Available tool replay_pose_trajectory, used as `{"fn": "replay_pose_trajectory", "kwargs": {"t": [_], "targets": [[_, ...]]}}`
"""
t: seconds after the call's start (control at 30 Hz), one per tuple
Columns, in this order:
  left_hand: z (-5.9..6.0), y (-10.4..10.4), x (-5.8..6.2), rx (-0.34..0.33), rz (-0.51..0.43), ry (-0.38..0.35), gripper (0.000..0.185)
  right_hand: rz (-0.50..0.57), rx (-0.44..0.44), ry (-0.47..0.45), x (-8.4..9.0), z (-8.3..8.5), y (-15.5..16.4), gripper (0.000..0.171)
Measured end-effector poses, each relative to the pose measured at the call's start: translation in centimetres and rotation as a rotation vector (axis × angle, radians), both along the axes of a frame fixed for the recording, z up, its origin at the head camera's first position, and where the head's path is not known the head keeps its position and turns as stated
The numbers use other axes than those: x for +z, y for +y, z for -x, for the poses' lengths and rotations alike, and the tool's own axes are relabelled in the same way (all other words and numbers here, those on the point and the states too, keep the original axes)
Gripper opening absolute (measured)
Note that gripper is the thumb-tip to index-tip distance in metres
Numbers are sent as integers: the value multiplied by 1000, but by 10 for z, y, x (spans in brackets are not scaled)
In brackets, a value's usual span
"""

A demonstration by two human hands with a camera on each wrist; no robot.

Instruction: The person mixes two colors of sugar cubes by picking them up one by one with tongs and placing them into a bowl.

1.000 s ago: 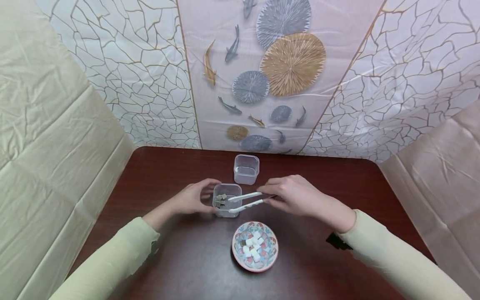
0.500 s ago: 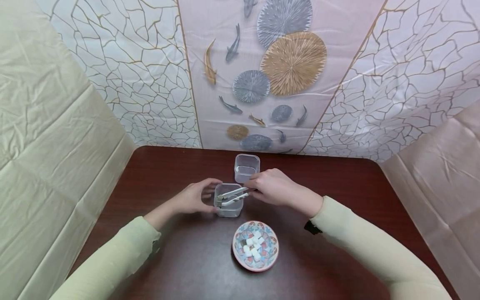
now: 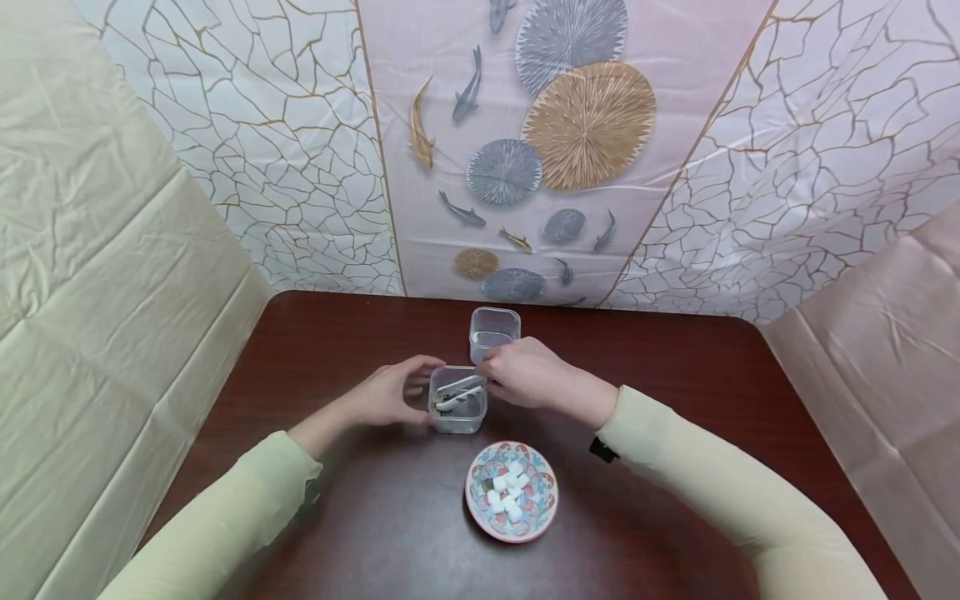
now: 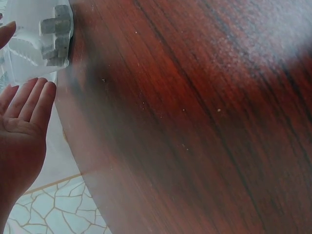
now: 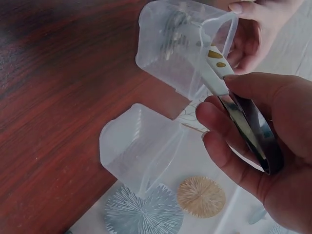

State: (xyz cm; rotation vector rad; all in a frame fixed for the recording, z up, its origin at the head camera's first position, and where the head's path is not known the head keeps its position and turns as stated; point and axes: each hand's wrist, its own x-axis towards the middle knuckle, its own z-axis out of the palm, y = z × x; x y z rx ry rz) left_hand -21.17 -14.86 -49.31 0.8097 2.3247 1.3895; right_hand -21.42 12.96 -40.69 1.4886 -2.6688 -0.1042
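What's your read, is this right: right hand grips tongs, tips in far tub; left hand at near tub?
Wrong tub: the head view shows the tongs dipping into the near tub. Right hand gripping, left hand at near tub: both correct.

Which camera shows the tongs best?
The right wrist view: the tongs appear large, with metal handle and white prongs, though the tips blur behind the plastic container. The head view shows white prongs inside the container; the right hand hides the handle. The left wrist view shows no clear tongs.

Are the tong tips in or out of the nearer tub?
In: the tongs reach past the rim of the nearer tub, toward greyish cubes.
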Motion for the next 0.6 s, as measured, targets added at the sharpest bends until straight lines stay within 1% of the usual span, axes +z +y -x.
{"fn": "replay_pose_trajectory", "kwargs": {"t": [0.1, 0.3, 0.6], "targets": [[0, 0, 0, 3, 11, -4, 80, -1, 5, 13, -2, 0, -2, 2], [0, -2, -1, -2, 5, -4, 80, 26, 25, 46, -6, -2, -3, 5], [0, -5, 0, -7, -17, -5, 81, 54, 13, 58, -9, -6, -4, 7]]}}
